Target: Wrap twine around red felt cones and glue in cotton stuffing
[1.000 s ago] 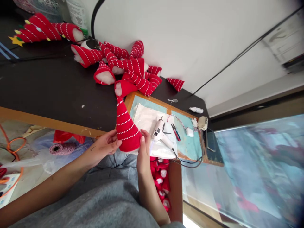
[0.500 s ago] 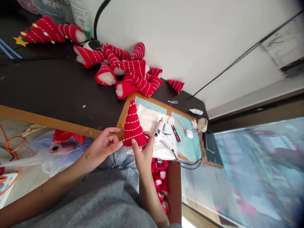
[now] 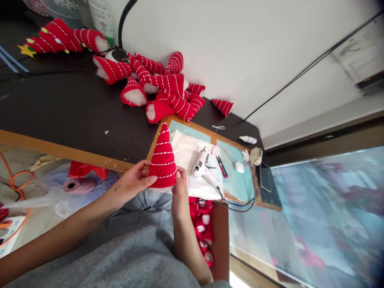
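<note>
Dark tabletop (image 3: 69, 116) bare near its edge, both hands (image 3: 132, 185) (image 3: 180, 196) gripping red cone (image 3: 162, 162).

Both forearms are bare, no sleeves reaching the wrists. The left hand (image 3: 132, 185) has a small dark mark (perhaps a tattoo) at the wrist. Grey fabric clothing (image 3: 132, 256) covers the lap; the right hand (image 3: 179, 196) wears nothing.

A red cone (image 3: 162, 160) spiralled with white cord is seen against a black bench (image 3: 69, 116) edged in tan, with a heap of red-and-white striped cones (image 3: 159, 90), a white glue gun (image 3: 201, 168) and a teal mat (image 3: 240, 184).
</note>
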`<state>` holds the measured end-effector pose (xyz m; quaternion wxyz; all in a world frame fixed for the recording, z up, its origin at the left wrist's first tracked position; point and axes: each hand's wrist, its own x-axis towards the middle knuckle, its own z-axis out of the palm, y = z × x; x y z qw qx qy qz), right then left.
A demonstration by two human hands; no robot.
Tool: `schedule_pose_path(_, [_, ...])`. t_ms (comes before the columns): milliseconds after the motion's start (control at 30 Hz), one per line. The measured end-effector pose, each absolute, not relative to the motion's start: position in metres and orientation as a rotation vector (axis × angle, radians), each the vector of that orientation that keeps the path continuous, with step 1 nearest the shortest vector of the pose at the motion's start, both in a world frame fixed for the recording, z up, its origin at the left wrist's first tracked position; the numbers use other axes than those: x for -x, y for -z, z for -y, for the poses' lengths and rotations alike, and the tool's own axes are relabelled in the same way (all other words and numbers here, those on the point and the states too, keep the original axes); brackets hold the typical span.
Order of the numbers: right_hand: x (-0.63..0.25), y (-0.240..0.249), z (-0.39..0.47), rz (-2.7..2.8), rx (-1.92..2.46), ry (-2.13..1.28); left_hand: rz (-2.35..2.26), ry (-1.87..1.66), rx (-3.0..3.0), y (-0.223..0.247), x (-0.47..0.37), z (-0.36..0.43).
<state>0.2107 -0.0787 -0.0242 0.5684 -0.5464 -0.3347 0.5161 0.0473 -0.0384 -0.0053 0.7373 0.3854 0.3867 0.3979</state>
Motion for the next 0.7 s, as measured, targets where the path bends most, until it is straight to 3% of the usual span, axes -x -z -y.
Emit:
schedule_pose_path(200, [-0.216,0.008,0.086,1.020,1.226,-1.141,-0.857,-0.900,-0.889,0.012,-0.046,0.037])
schedule_pose_path(500, [-0.209,0.015,0.072,0.346,1.021,-1.449,-0.894,-0.829,-1.138,0.014,-0.038,0.039])
schedule_pose_path(700, [-0.205,0.010,0.070,0.319,0.959,-1.472,-0.954,-0.875,-1.128,0.006,-0.044,0.041])
